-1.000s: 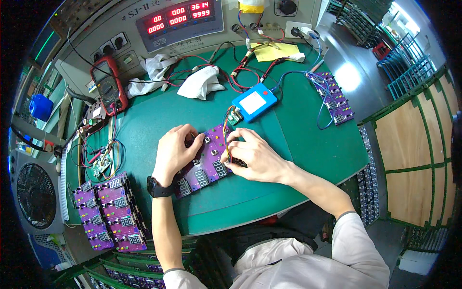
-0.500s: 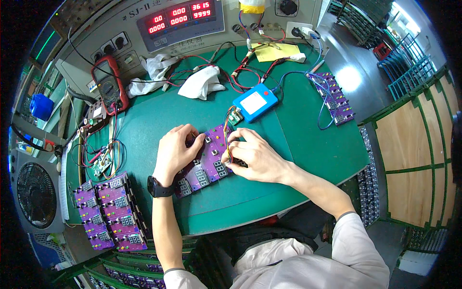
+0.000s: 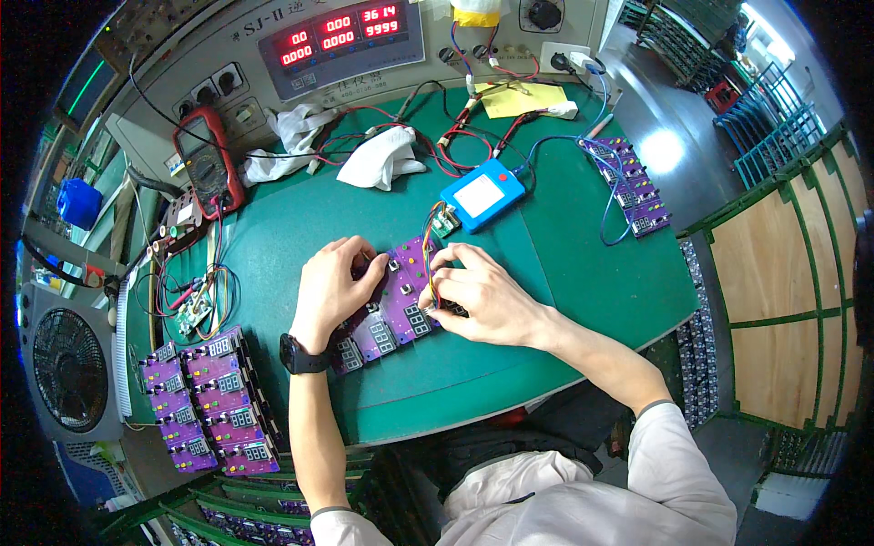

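A purple circuit board panel (image 3: 397,304) with digit displays and small buttons lies tilted on the green bench mat. My left hand (image 3: 335,284) is closed on its left side, fingers curled over the edge and thumb on top. At the panel's right side, my right hand (image 3: 482,293) pinches the end of a bundle of coloured wires (image 3: 427,259) against the board; fingers hide most of the plug. Those wires run up to a small green circuit board (image 3: 444,221) beside a blue handheld box (image 3: 484,195) with a white label and a red button.
Stacked purple panels (image 3: 228,400) stand at the lower left, and more panels (image 3: 630,187) lie at the right under a blue cable. A red multimeter (image 3: 208,162), white cloths (image 3: 382,157) and tangled leads lie before the bench instrument (image 3: 341,45). A fan (image 3: 69,364) stands far left.
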The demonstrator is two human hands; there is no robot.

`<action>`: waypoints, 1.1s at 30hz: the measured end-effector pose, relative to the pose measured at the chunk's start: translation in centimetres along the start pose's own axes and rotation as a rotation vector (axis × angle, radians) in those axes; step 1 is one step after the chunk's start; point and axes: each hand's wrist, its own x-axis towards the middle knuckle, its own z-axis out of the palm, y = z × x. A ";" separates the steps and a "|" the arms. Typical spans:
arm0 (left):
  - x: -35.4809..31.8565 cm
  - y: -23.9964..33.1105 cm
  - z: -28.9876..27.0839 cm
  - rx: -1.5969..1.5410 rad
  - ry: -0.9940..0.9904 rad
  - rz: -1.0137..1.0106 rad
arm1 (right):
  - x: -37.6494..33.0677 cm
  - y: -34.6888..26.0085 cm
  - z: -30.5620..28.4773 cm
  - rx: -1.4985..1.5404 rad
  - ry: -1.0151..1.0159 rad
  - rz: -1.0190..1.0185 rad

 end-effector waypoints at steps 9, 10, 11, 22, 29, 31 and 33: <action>0.1 -0.1 0.2 -0.013 0.005 0.011 | 0.0 0.1 0.0 -0.007 0.002 0.010; 0.1 -0.1 0.2 -0.007 0.009 0.015 | -0.1 0.1 0.0 -0.006 0.004 0.010; 0.1 0.0 0.2 -0.008 0.009 0.016 | -0.1 0.1 0.0 -0.007 0.004 0.010; 0.0 0.0 0.0 0.004 0.004 0.031 | -0.1 0.1 0.3 0.010 0.007 0.033; 0.0 0.0 0.1 -0.010 0.001 0.004 | -0.1 0.2 0.3 0.002 0.009 0.024; 0.0 0.1 0.0 -0.015 0.002 0.006 | 0.0 0.1 0.2 -0.001 0.003 0.022; 0.0 -0.1 0.0 -0.007 -0.001 0.006 | -0.1 0.2 0.3 -0.002 0.003 0.024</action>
